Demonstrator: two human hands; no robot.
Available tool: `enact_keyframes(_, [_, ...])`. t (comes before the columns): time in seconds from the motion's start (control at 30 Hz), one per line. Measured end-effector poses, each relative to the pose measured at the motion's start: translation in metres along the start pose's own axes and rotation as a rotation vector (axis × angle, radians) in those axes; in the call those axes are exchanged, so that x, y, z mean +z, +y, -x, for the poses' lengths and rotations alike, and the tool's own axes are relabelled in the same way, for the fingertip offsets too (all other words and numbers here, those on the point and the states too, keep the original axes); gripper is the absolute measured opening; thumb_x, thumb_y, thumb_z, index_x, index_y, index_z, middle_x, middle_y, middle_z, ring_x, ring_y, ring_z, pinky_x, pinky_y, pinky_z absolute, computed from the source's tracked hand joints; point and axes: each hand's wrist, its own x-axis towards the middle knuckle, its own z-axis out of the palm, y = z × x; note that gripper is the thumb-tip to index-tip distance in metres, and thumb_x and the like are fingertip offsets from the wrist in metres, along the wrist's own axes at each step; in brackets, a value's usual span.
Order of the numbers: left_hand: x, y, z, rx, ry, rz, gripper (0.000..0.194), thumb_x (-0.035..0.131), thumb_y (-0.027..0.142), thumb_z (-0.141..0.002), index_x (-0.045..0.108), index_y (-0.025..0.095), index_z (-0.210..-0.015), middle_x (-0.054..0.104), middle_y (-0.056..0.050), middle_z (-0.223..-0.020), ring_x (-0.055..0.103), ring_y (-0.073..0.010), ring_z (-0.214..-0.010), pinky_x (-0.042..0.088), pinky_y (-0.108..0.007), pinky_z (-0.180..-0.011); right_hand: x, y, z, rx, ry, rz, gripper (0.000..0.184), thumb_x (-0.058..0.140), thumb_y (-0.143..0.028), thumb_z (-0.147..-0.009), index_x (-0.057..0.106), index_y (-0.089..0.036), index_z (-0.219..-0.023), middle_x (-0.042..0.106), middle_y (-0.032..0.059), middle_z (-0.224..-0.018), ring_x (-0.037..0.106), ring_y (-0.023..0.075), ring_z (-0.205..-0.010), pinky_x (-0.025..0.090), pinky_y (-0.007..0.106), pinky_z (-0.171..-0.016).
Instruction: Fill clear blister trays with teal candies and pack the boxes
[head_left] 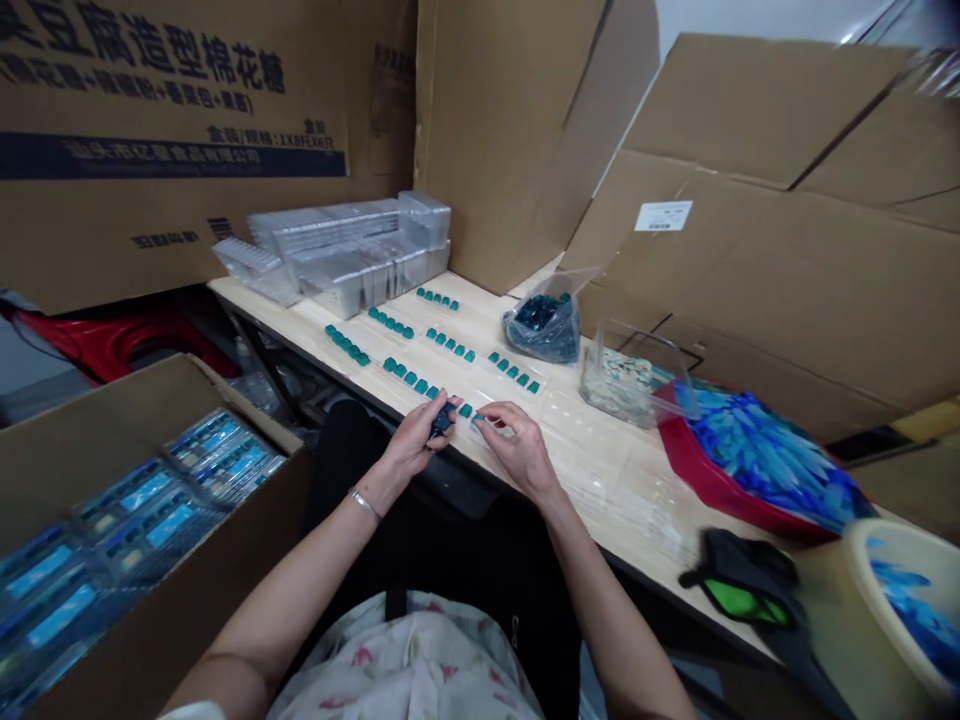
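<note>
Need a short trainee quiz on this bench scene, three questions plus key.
1. True or false: the right hand grips the small dark blue object.
2. Which wrist wears the silver bangle?
3. Fill in: the shallow plastic tray holding blue pieces has a ___ rim.

Key: 1 false; 2 left; 3 red.
</note>
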Motion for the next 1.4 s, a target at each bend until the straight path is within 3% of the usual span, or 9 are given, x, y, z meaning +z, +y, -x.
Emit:
enact_keyframes(0.13, [0.010, -0.011, -0.011, 0.039, 0.013, 0.008, 0.042, 0.068, 0.046, -0.069, 0.064, 0.008, -0.088, 0.052, -0.001, -0.066, 0.040, -0.0011, -0.043, 0.017, -0.010, -0.032, 0.005, -0.021, -0.001, 0.024, 0.001, -0.104, 0.019, 0.060, -0.029, -0.079, 0.066, -0.021, -0.095, 0.063, 0.0062, -0.092, 0.059, 0.0164, -0.081, 0.050, 0.029, -0.073])
enact_keyframes(0.23, [0.017, -0.017, -0.016, 0.064, 0.035, -0.014, 0.044, 0.066, 0.049, -0.070, 0.064, 0.009, -0.087, 0.052, -0.001, -0.063, 0.043, -0.0029, -0.044, 0.019, -0.011, -0.032, 0.012, -0.020, -0.001, 0.079, 0.031, -0.155, 0.016, 0.061, -0.027, -0.076, 0.067, -0.020, -0.090, 0.063, 0.0059, -0.088, 0.059, 0.0155, -0.076, 0.050, 0.029, -0.071])
enact_keyframes(0.4, [0.021, -0.013, -0.013, 0.030, 0.000, -0.026, 0.042, 0.065, 0.048, -0.071, 0.063, 0.010, -0.089, 0.050, 0.000, -0.066, 0.041, -0.0021, -0.045, 0.016, -0.011, -0.032, 0.008, -0.002, -0.003, 0.472, 0.125, -0.529, 0.025, 0.067, -0.034, -0.070, 0.066, -0.015, -0.086, 0.066, 0.0033, -0.073, 0.061, 0.0140, -0.063, 0.051, 0.028, -0.065])
enact_keyframes(0.5, [0.022, -0.010, -0.006, 0.069, -0.045, -0.133, 0.039, 0.070, 0.042, -0.068, 0.063, 0.011, -0.091, 0.049, 0.001, -0.068, 0.040, -0.0017, -0.048, 0.015, -0.011, -0.033, 0.001, 0.006, -0.002, 0.569, 0.170, -0.631, 0.031, 0.068, -0.038, -0.069, 0.067, -0.014, -0.087, 0.067, 0.0021, -0.067, 0.061, 0.0139, -0.061, 0.051, 0.029, -0.066])
enact_keyframes(0.77, [0.028, -0.016, 0.000, 0.124, -0.007, -0.391, 0.039, 0.070, 0.043, -0.066, 0.063, 0.015, -0.092, 0.046, 0.004, -0.055, 0.038, -0.0045, -0.045, 0.020, -0.013, -0.036, -0.006, 0.007, 0.005, 0.399, 0.138, -0.562, 0.029, 0.065, -0.035, -0.073, 0.068, -0.020, -0.097, 0.067, 0.0052, -0.098, 0.065, 0.0138, -0.076, 0.053, 0.030, -0.078])
enact_keyframes(1.0, [0.030, -0.019, 0.002, 0.101, 0.033, -0.461, 0.039, 0.071, 0.043, -0.063, 0.064, 0.017, -0.091, 0.044, 0.005, -0.052, 0.036, -0.0044, -0.041, 0.022, -0.014, -0.036, -0.008, 0.012, 0.011, 0.429, 0.127, -0.619, 0.034, 0.067, -0.039, -0.072, 0.067, -0.020, -0.101, 0.069, 0.0050, -0.096, 0.065, 0.0174, -0.084, 0.052, 0.035, -0.083])
enact_keyframes(1.1, [0.024, -0.018, 0.006, 0.106, 0.062, -0.539, 0.038, 0.069, 0.044, -0.065, 0.066, 0.017, -0.091, 0.042, 0.006, -0.048, 0.035, -0.0049, -0.039, 0.022, -0.015, -0.035, -0.018, 0.015, 0.013, 0.332, 0.165, -0.422, 0.024, 0.066, -0.036, -0.074, 0.069, -0.020, -0.092, 0.069, 0.0052, -0.094, 0.063, 0.0184, -0.087, 0.051, 0.034, -0.083])
enact_keyframes(1.2, [0.014, -0.018, 0.010, 0.137, 0.115, -0.678, 0.032, 0.070, 0.040, -0.066, 0.068, 0.016, -0.087, 0.043, 0.005, -0.045, 0.033, -0.0047, -0.036, 0.022, -0.016, -0.033, -0.024, 0.019, 0.014, 0.171, 0.111, -0.148, 0.015, 0.062, -0.031, -0.079, 0.071, -0.022, -0.086, 0.068, 0.0057, -0.091, 0.062, 0.0194, -0.088, 0.049, 0.035, -0.084])
enact_keyframes(1.4, [0.004, -0.018, 0.014, 0.092, 0.132, -0.703, 0.030, 0.071, 0.037, -0.064, 0.070, 0.016, -0.085, 0.046, 0.004, -0.045, 0.035, -0.0049, -0.036, 0.024, -0.015, -0.033, -0.010, 0.026, 0.014, 0.016, -0.040, 0.210, 0.021, 0.051, -0.026, -0.086, 0.070, -0.022, -0.093, 0.068, 0.0073, -0.091, 0.059, 0.0209, -0.088, 0.047, 0.035, -0.081])
